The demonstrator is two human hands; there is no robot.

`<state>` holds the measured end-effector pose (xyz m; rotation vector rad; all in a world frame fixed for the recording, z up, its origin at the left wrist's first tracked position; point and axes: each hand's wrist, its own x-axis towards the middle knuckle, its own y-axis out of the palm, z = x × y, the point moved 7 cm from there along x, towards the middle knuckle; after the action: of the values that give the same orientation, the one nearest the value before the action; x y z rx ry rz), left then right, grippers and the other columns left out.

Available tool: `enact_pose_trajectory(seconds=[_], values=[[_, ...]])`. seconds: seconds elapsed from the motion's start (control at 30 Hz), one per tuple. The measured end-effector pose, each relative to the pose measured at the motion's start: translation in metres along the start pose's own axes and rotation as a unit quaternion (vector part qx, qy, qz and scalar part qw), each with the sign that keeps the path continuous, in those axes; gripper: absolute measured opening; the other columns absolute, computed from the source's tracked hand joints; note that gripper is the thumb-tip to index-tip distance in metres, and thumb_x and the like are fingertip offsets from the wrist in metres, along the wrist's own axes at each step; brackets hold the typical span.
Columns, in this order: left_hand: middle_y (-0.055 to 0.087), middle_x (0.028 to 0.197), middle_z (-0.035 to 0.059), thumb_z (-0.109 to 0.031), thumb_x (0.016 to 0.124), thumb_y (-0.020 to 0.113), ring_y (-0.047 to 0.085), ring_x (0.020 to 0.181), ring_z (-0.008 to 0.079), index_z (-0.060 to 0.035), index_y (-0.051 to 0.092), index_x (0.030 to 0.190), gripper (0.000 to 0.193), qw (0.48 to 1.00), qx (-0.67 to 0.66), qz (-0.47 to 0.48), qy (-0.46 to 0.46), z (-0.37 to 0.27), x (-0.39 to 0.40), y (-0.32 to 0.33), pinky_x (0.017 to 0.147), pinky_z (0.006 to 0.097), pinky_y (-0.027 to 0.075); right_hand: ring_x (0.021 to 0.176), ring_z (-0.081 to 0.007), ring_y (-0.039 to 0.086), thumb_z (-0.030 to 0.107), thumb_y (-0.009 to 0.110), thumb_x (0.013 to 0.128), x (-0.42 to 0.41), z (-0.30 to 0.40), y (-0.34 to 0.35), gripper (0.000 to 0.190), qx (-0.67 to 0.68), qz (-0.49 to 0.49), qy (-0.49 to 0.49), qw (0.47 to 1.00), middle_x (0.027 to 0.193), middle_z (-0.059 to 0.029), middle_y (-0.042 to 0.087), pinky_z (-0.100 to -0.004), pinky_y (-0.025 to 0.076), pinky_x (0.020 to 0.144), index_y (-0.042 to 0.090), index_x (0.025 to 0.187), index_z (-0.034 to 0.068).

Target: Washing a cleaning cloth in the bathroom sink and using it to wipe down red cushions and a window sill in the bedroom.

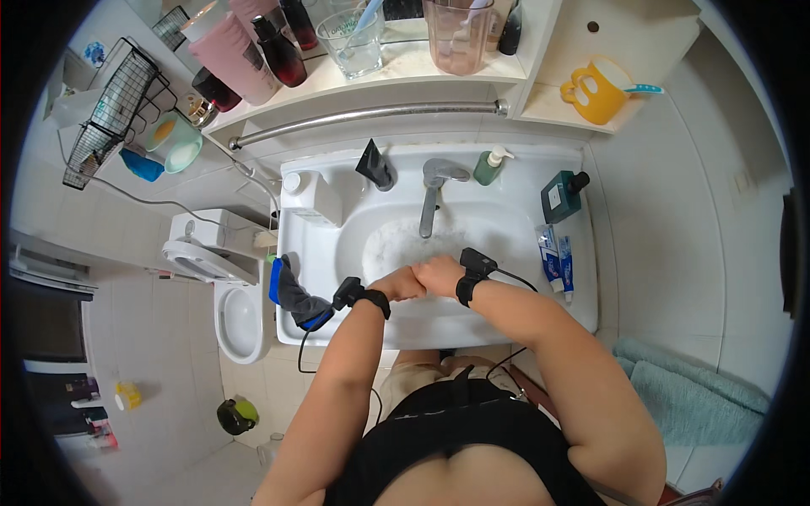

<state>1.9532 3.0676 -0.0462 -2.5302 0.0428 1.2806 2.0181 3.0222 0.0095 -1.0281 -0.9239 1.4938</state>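
Over the front part of a white washbasin (430, 332), my left hand (398, 284) and my right hand (438, 274) meet with curled fingers, knuckles touching. Anything held between them is hidden from above. Black straps with small cabled devices circle both wrists. Behind the hands, white foam and water (393, 243) lie in the bowl. The chrome faucet (429, 202) points its spout toward me, just beyond my right hand. A grey and blue cloth (302, 300) drapes over the basin's left rim, left of my left wrist.
Along the basin's back stand a white jug (319, 202), a black tube (378, 169) and a green pump bottle (487, 168). On the right are a teal bottle (560, 199) and toothpaste tubes (549, 256). A metal towel bar (373, 117) runs below a shelf. A toilet (240, 322) stands left.
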Motion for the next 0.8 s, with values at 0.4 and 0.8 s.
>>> enact_pose_trajectory(seconds=[0.4, 0.8], values=[[0.051, 0.126, 0.0178, -0.002, 0.065, 0.067, 0.054, 0.108, 0.0355, -0.012, 0.046, 0.133, 0.072, 0.74, 0.296, -0.473, 0.375, -0.09, -0.159, -0.012, 0.09, 0.0413, 0.047, 0.041, -0.0097, 0.039, 0.015, 0.064, 0.071, -0.052, -0.043, -0.028, 0.009, 0.596, 0.128, 0.296, 0.736, 0.057, 0.0003, 0.049, -0.0246, 0.028, 0.036, 0.062, 0.069, 0.006], [0.061, 0.078, 0.0052, -0.019, 0.076, 0.058, 0.063, 0.068, 0.0228, -0.0052, 0.058, 0.119, 0.045, 0.613, 0.595, -0.408, 0.322, -0.115, -0.153, -0.027, 0.056, 0.0336, 0.051, 0.045, -0.0052, 0.036, 0.015, 0.063, 0.078, -0.032, 0.042, -0.055, 0.009, 0.605, 0.272, 0.177, 0.728, 0.056, 0.0049, 0.041, -0.0198, 0.024, 0.036, 0.062, 0.083, 0.008]])
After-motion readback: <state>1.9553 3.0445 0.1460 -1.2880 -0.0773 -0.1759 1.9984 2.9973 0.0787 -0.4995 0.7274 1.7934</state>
